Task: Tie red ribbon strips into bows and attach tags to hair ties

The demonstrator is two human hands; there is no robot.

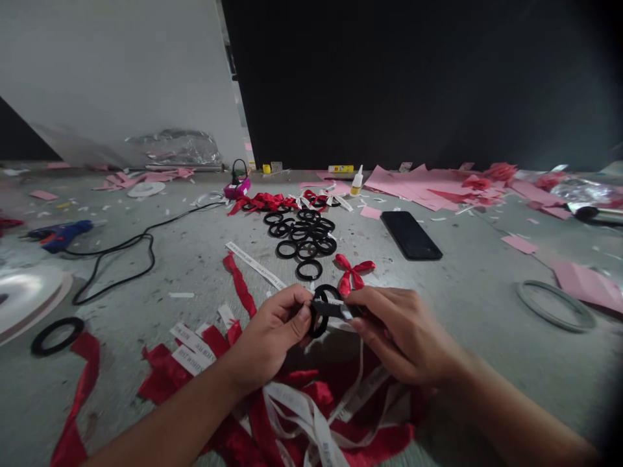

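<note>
In front of me my left hand [277, 327] pinches a black ring [318, 324] between thumb and fingers. My right hand [403, 324] is closed close by, its fingertips at a dark flat piece [333, 309] that reaches across to the ring; its kind I cannot make out. Just behind the fingertips lies another black ring [328, 292]. A red ribbon bow [354, 272] rests beyond my right hand. Under my hands spreads a heap of red ribbon [243, 441] and white printed ribbon [302, 405].
Several black rings [309, 269] lie in a pile ahead, with red bows [272, 201] behind. A phone [410, 235], glue bottle [357, 180], pink paper [418, 185] and grey hoop [555, 306] are farther right. Leftward are a blue glue gun [61, 235], its cord and a ribbon spool [29, 292].
</note>
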